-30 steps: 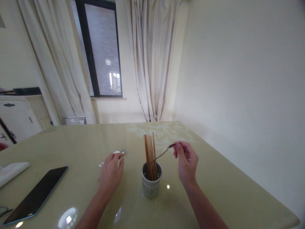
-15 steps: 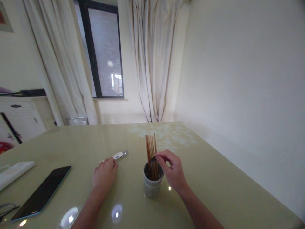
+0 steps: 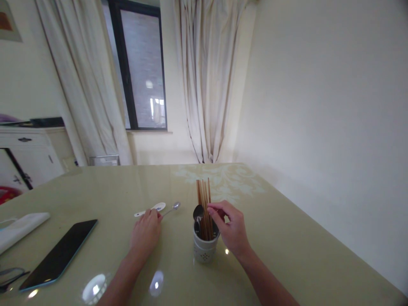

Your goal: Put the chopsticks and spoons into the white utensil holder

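A metal teaspoon (image 3: 176, 206) points up and right from under the fingers of my left hand (image 3: 146, 231), which is closed on its handle on the tabletop. Just beyond those fingers lies a white ceramic spoon (image 3: 159, 206). At the cup's right side, my right hand (image 3: 231, 225) has thumb and forefinger pinched together beside the wooden chopsticks (image 3: 204, 204); what is between the fingertips, if anything, is hidden. The chopsticks stand in a pale grey utensil cup (image 3: 204, 250) with a pierced pattern. A black spoon (image 3: 198, 211) leans in its left side, bowl up.
A dark tablet (image 3: 60, 255) lies on the glossy table (image 3: 280, 255) at left, near a white flat object (image 3: 24, 229) and glasses (image 3: 12, 276). A wall (image 3: 334, 127) runs along the right edge; a white cabinet (image 3: 35, 153) stands far left.
The black spoon has swung from my right fingertips to the cup's left side. My left hand has moved slightly right with the teaspoon, now apart from the ceramic spoon.
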The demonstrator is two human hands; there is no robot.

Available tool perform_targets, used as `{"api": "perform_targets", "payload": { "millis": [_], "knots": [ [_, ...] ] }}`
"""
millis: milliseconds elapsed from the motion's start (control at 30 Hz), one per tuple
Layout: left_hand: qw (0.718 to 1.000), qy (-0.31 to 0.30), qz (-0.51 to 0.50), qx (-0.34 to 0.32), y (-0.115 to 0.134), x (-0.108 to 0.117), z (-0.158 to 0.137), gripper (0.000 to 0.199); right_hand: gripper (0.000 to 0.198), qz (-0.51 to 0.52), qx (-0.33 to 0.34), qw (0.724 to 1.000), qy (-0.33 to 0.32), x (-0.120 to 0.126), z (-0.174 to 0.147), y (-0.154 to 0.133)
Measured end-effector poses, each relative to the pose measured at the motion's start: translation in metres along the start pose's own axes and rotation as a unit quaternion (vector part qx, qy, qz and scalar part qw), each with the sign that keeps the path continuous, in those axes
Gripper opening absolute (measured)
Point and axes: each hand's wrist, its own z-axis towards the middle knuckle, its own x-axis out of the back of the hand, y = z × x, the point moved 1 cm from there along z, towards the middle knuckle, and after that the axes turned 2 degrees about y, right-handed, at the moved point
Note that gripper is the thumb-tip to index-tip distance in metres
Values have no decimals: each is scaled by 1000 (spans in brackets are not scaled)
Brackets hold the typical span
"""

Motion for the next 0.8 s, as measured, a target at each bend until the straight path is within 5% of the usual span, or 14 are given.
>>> {"api": "perform_targets", "payload": {
  "millis": [133, 300, 400, 467, 600, 700, 800],
  "knots": [
    [985, 89, -149, 0, 8, 6, 1, 25, 20, 0, 6, 1000, 6, 1, -1, -1],
    [874, 321, -302, -205, 42, 26, -28, 19, 24, 43, 39, 998, -25, 2, -6, -9],
    [821, 343, -313, -332, 62, 31, -51, 14, 20, 76, 43, 995, -47, -1, -11, -14],
    [813, 331, -314, -362, 67, 31, -58, 19, 23, 106, 19, 994, -27, -2, -12, -15],
    [850, 316, -297, -297, 57, 28, -44, 25, 32, 195, -51, 975, 91, 5, -3, -8],
    [924, 266, -232, -147, 35, 20, -18, 31, 33, 212, -77, 960, 168, 17, 9, 1],
    [981, 173, -87, -17, 12, 10, -1, 36, 33, 215, -100, 955, 176, 24, 17, 9]
  ]
}}
